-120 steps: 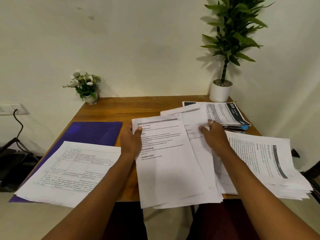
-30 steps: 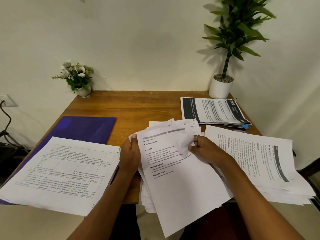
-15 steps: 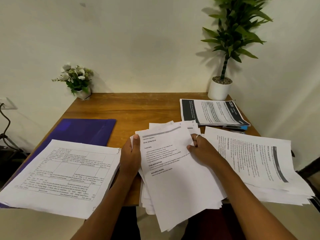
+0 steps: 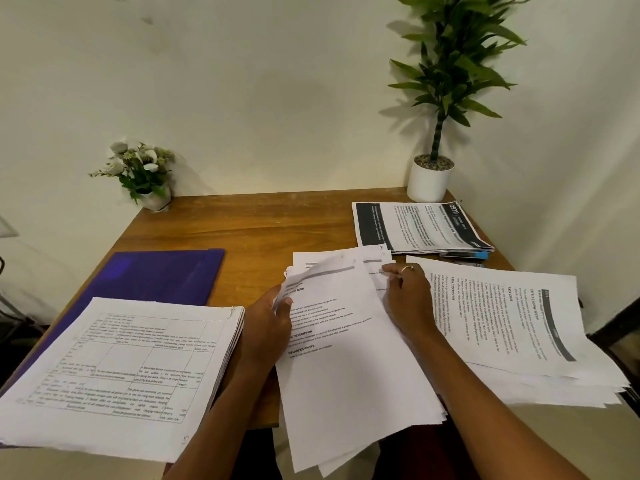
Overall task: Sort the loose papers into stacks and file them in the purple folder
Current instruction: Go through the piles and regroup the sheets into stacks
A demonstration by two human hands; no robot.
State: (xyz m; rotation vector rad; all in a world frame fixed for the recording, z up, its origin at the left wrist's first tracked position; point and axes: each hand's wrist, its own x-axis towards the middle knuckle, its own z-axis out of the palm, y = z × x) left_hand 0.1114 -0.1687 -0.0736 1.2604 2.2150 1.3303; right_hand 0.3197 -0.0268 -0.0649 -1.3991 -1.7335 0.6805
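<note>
**Left hand** (image 4: 266,327): the fingers (image 4: 286,302) grip the left edge of the loose sheaf (image 4: 346,382), with the thumb on the top page and the rest underneath.

**Right hand** (image 4: 410,299): the fingers (image 4: 390,270), one with a ring, reach across the sheaf's upper right corner. The top page's edge curls up against the hand. The thumb is hidden, so I cannot tell whether this hand pinches anything.

**Loose sheaf:** fanned white printed pages between the two sets of fingers, the near end hanging past the tabletop (image 4: 249,223) edge.

**Purple folder** (image 4: 162,275): lies flat, left of and beyond the left fingers, its near part covered by the gridded stack (image 4: 114,368).

**Gridded stack:** just left of the left wrist.

**Grey-banner stack** (image 4: 523,327): just right of the right fingers.

**Dark-banner stack** (image 4: 415,226): beyond the right fingers.

**Flower pot** (image 4: 142,174): well beyond the left fingers, by the wall.

**Potted plant** (image 4: 431,178): well beyond the right fingers, by the wall.
</note>
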